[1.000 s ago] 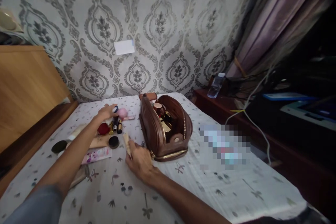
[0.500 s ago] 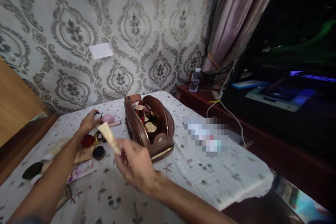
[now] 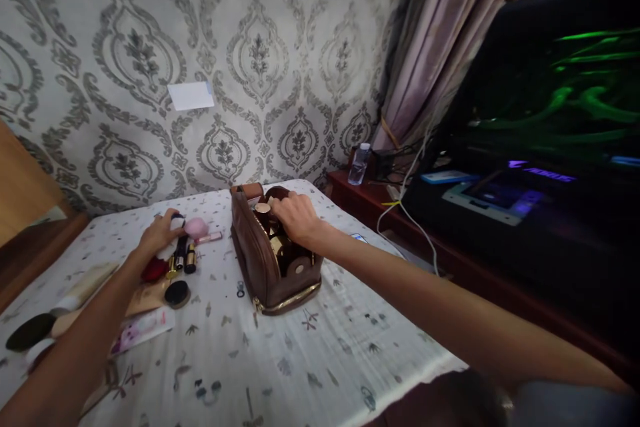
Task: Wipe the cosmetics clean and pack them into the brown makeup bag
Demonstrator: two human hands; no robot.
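Lying nearest me, partly under my left forearm, is a pink-and-white patterned flat tube (image 3: 145, 331), with a round black-lidded container (image 3: 177, 293) just past it. To their right stands the open brown leather bag with a gold zip (image 3: 253, 247), its long axis running away from me and leaning left at the far end. My right hand (image 3: 296, 217) is the nearer one, over its right rim, fingers inside; I can't tell what they grasp. My left hand (image 3: 161, 232), well apart, curls at a small dark-blue-topped item (image 3: 177, 217), its hold unclear, beside a round pink sponge (image 3: 197, 227).
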